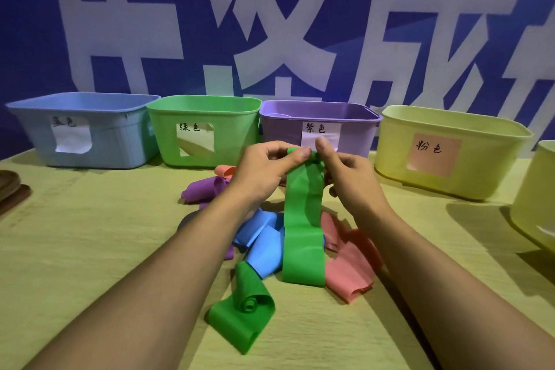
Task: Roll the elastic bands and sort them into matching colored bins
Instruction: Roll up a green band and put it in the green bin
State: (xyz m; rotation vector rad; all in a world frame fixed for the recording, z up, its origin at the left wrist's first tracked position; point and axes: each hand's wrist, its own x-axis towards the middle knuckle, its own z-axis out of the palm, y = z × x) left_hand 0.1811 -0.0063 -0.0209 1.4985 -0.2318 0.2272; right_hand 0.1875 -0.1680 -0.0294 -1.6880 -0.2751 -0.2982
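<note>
Hands up over the table (90,249), both on one green band (303,219). Left hand (264,168) and right hand (348,174) each pinch its top end between thumb and curled fingers, the two thumbs nearly touching, top edge bunched into a small start of a roll. Rest of the band hangs straight down, lower end lying on the pile. Pile under the hands: blue band (264,246), pink band (351,270), purple band (204,189) partly rolled on the left, small pink roll (225,170) behind it. Second green band (243,312) lies nearest the camera, one end coiled, other end flat. Row of bins at the back edge, left to right: blue bin (114,141), green bin (234,129), purple bin (279,129), yellow bin (480,165) with a pink label. Each has a handwritten paper label. Another yellow bin (537,198) is cut off at the right edge. Can't tell contents of the bins from this angle.
</note>
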